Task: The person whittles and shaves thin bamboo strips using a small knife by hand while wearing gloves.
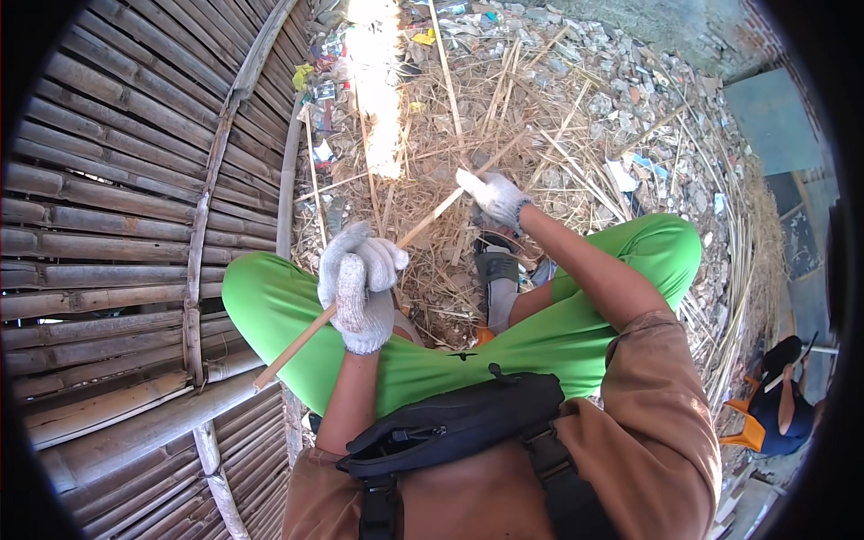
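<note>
A long, thin bamboo strip (433, 217) slants across in front of me, its near end low at the left and its far end up over the straw. My left hand (358, 283), in a white knitted glove, is closed around the lower part, fingers curled. Further along the same strip, my right hand (493, 196) grips it, gloved too, thumb side up; its other fingers are partly hidden. Both hands are above the ground between my bent knees, in green trousers (531, 346).
A bamboo slat wall (135, 216) rises close on my left. Straw and loose strips (448, 72) cover the ground ahead, with rubble and litter beyond. A black bag (459, 423) crosses my chest. At the far right another person (787, 405) sits by an orange chair (743, 425).
</note>
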Demonstrator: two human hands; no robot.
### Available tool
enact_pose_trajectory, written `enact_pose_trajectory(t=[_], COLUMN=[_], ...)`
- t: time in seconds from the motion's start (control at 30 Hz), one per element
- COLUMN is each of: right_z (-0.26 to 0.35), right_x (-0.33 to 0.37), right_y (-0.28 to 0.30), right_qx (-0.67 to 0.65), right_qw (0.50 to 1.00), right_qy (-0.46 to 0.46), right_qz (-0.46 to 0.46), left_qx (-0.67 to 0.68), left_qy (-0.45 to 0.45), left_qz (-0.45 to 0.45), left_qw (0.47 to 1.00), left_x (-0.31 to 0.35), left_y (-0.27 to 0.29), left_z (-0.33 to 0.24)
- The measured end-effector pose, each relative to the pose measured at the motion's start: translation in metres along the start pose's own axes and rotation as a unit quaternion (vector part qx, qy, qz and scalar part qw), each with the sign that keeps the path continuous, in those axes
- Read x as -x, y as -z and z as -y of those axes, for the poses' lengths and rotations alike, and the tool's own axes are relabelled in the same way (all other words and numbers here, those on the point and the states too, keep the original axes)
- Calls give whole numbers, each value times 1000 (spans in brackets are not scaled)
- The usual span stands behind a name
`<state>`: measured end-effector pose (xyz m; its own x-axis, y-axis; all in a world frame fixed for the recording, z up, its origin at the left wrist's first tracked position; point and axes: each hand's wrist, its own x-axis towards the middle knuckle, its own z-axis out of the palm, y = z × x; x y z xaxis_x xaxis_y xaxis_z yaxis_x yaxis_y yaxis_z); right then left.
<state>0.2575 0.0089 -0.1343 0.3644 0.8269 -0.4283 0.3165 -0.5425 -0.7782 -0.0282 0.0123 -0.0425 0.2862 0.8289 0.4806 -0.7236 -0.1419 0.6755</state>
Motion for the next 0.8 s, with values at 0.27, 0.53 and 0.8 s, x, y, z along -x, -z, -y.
enact_pose_trajectory(t=[0.27, 0.53, 0.8], right_z=[38, 21, 14], right_x=[95, 94, 91], right_y=[-9, -19, -10], right_qx=[223, 301, 251], right_qw=[966, 941, 962], right_qy=[98, 152, 104], right_qz=[83, 18, 27], left_qx=[-162, -290, -229], left_qy=[73, 40, -25], left_qz=[-23, 221, 298], left_qw=[984, 930, 926], left_x=[36, 13, 9], left_y=[11, -2, -12], left_z=[0, -5, 5])
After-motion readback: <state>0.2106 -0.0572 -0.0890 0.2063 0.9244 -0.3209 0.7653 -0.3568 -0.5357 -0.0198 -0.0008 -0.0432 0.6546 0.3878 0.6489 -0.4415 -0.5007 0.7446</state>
